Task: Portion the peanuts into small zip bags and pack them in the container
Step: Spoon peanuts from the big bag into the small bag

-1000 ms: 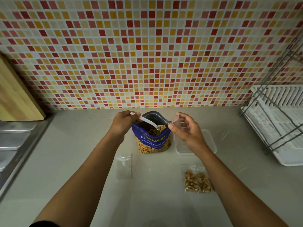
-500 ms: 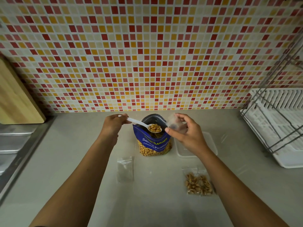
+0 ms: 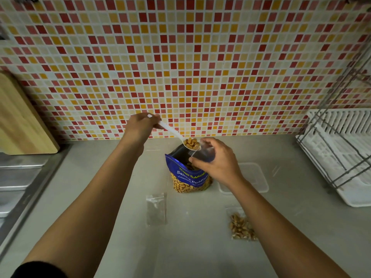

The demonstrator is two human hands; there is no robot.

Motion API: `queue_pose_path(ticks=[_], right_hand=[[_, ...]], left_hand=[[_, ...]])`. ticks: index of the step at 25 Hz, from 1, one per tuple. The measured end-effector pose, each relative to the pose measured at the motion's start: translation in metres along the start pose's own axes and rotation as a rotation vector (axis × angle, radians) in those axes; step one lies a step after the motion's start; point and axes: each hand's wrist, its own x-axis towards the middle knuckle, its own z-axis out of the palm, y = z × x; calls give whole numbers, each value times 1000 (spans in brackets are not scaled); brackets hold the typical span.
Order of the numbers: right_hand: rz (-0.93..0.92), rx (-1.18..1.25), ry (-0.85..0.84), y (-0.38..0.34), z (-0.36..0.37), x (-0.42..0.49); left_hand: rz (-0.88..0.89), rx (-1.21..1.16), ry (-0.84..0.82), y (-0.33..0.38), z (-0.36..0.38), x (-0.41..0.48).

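Observation:
A blue peanut pouch (image 3: 188, 177) stands open on the grey counter. My left hand (image 3: 140, 129) grips the handle of a white plastic spoon (image 3: 190, 144) heaped with peanuts, raised above the pouch. My right hand (image 3: 215, 160) pinches a small clear zip bag (image 3: 202, 152) open over the pouch mouth, with the spoon bowl at its opening. A clear plastic container (image 3: 255, 179) lies to the right of the pouch, partly hidden by my right wrist. A zip bag filled with peanuts (image 3: 242, 227) lies near my right forearm. An empty zip bag (image 3: 156, 208) lies flat in front of the pouch.
A wooden cutting board (image 3: 22, 121) leans on the tiled wall at the left, above a steel sink drainer (image 3: 18, 177). A white dish rack with a wire frame (image 3: 341, 155) stands at the right.
My left hand lifted the loaded spoon out of the pouch and up to the right. My right hand brought the small zip bag over the pouch mouth under the spoon.

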Motion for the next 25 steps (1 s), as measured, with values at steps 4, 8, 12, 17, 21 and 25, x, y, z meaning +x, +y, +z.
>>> queue_pose_path(ticks=[4,8,12,17,21,25], right_hand=[[62,287,80,-4,9,-2],[126,495,131,-3,6,-9],[189,515,169,14,2,-15],[235,441,88,25,3,-21],[223,384,7,29,-1,-17],[233,382,-35,29,-5,-18]], left_hand=[[521,411,-202,29,13,-23],[647,418,-38,63,0,-24],[489,560,-44,20,8,-9],[379,1111,-137,-60,57,-8],[43,869,-85,-72,79,2],[-60,496,-109,-64,69,10]])
